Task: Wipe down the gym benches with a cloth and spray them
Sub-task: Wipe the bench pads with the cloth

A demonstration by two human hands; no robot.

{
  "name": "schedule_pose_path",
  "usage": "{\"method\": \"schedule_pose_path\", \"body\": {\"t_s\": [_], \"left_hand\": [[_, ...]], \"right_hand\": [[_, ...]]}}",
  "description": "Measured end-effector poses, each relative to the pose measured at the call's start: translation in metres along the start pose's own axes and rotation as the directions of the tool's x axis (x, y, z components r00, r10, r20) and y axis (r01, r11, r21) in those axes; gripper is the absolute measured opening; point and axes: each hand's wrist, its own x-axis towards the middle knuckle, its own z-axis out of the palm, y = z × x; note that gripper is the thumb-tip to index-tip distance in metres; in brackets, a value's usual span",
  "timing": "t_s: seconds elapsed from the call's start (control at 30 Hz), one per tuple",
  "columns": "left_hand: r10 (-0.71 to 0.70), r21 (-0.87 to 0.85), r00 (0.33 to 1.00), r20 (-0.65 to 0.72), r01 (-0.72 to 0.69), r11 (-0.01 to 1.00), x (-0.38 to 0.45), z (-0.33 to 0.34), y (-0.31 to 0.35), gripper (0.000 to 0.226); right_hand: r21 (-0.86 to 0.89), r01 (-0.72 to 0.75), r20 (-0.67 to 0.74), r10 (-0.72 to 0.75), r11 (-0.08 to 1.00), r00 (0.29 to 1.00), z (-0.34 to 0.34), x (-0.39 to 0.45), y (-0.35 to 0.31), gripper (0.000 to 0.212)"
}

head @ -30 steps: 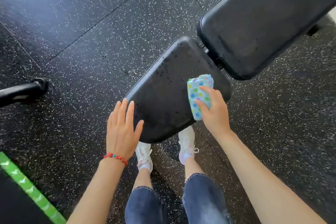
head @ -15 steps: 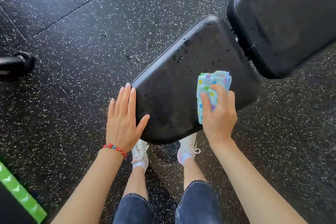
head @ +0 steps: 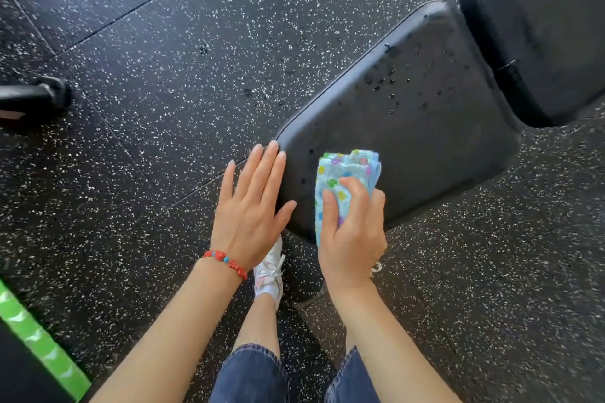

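My right hand (head: pixel 352 232) grips the cloth (head: pixel 343 180), fingers curled over its folded top and thumb tucked round its right edge. The cloth is pale blue with coloured dots, folded thick, and I press it on the seat pad (head: pixel 409 127) near the pad's front left corner. About half of the cloth shows beyond my fingers.

My left hand (head: pixel 250 203) lies flat and holds nothing, fingers straight and close together. It rests against the pad's left edge, fingertips at the corner, thumb spread out onto the pad's top, just beside the cloth. A red bracelet (head: pixel 227 263) with a blue bead circles that wrist.

The pad is black and rounded at the corners. Drops of spray (head: pixel 389 77) sit on its far half, thickest toward the upper left; the part nearest the cloth looks duller, with few drops. Past a narrow gap, the back pad (head: pixel 540 23) runs off the upper right of the view.

Below the seat's front edge I see my white shoe (head: pixel 270 271) and my jeans (head: pixel 248 373). The floor (head: pixel 163 75) is black speckled rubber. A black bar (head: pixel 32 95) lies at the left edge, a green strip (head: pixel 39 343) at the lower left.
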Motion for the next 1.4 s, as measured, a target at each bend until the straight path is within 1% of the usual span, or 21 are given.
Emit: {"method": "schedule_pose_path", "body": {"t_s": [0.07,0.17,0.23,0.33,0.47,0.53,0.63,0.7,0.73,0.77,0.87,0.93,1.07,1.1,1.17,1.23,1.27,1.3,1.33,1.4], "left_hand": [[0.009,0.009,1.000,-0.016,-0.009,1.000,0.000,0.001,-0.002,0.057],[0.013,0.017,1.000,-0.026,-0.012,1.000,0.000,0.002,-0.002,0.056],[0.010,0.019,1.000,-0.026,-0.009,1.000,0.001,0.000,-0.001,0.056],[0.015,0.030,1.000,-0.016,-0.014,0.999,0.004,-0.004,0.000,0.056],[0.022,0.041,1.000,0.016,-0.022,0.999,0.011,-0.011,0.003,0.057],[0.016,0.046,1.000,0.025,-0.017,0.999,0.015,-0.012,0.005,0.057],[-0.008,0.049,1.000,0.014,0.007,0.999,0.021,-0.011,0.009,0.057],[-0.027,0.046,1.000,-0.008,0.027,0.999,0.029,-0.010,0.014,0.057],[-0.037,0.043,0.999,-0.017,0.038,0.998,0.033,-0.009,0.017,0.057],[-0.047,0.039,0.999,-0.023,0.048,0.998,0.038,-0.009,0.021,0.057],[-0.069,0.033,0.997,-0.046,0.071,0.997,0.055,-0.006,0.034,0.057],[-0.078,0.030,0.995,-0.067,0.080,0.996,0.064,-0.004,0.044,0.056],[-0.073,0.049,0.993,-0.093,0.078,0.996,0.076,0.004,0.064,0.056],[-0.078,0.057,0.992,-0.094,0.084,0.995,0.076,0.006,0.067,0.056],[-0.091,0.071,0.991,-0.102,0.099,0.993,0.076,0.010,0.069,0.056],[-0.093,0.074,0.990,-0.110,0.101,0.992,0.075,0.012,0.068,0.057],[-0.090,0.075,0.989,-0.116,0.099,0.992,0.075,0.012,0.068,0.057],[-0.086,0.077,0.989,-0.120,0.096,0.992,0.075,0.013,0.067,0.057],[-0.085,0.080,0.989,-0.123,0.095,0.992,0.076,0.013,0.067,0.057],[-0.093,0.082,0.989,-0.119,0.103,0.991,0.075,0.013,0.068,0.057]], "right_hand": [[-0.003,-0.008,0.002,0.008,1.000,1.000,0.007,0.009,-0.010,0.019],[-0.018,0.050,0.002,-0.050,0.999,0.999,0.024,0.035,-0.028,0.020],[-0.013,0.055,-0.014,-0.055,0.998,0.998,0.031,0.048,-0.036,0.022],[0.010,0.054,-0.008,-0.054,0.998,0.999,0.027,0.048,-0.032,0.025],[0.013,0.103,0.039,-0.103,0.995,0.994,0.015,0.045,-0.017,0.027],[-0.002,0.144,0.055,-0.143,0.990,0.988,0.011,0.049,-0.012,0.027],[-0.020,0.252,0.073,-0.250,0.968,0.965,0.007,0.062,-0.005,0.028],[-0.029,0.314,0.093,-0.310,0.949,0.946,0.003,0.081,0.003,0.028],[-0.035,0.322,0.099,-0.317,0.946,0.943,0.001,0.095,0.008,0.028],[-0.042,0.310,0.096,-0.305,0.950,0.948,-0.002,0.110,0.014,0.028],[-0.057,0.199,0.076,-0.195,0.978,0.978,-0.012,0.161,0.036,0.033],[-0.053,0.152,0.075,-0.147,0.987,0.986,-0.015,0.185,0.050,0.035],[-0.048,0.129,0.055,-0.126,0.991,0.991,-0.012,0.187,0.050,0.032],[-0.036,0.162,0.067,-0.159,0.986,0.985,-0.012,0.183,0.047,0.031],[-0.007,0.306,0.113,-0.304,0.952,0.946,-0.012,0.179,0.044,0.029],[-0.009,0.479,0.167,-0.471,0.878,0.866,-0.016,0.186,0.047,0.028],[-0.017,0.537,0.194,-0.524,0.843,0.829,-0.018,0.195,0.050,0.029],[-0.029,0.561,0.207,-0.544,0.827,0.813,-0.020,0.206,0.055,0.030],[-0.044,0.544,0.196,-0.527,0.838,0.827,-0.020,0.217,0.061,0.031],[-0.023,0.404,0.146,-0.397,0.914,0.906,-0.022,0.239,0.070,0.033]]}}
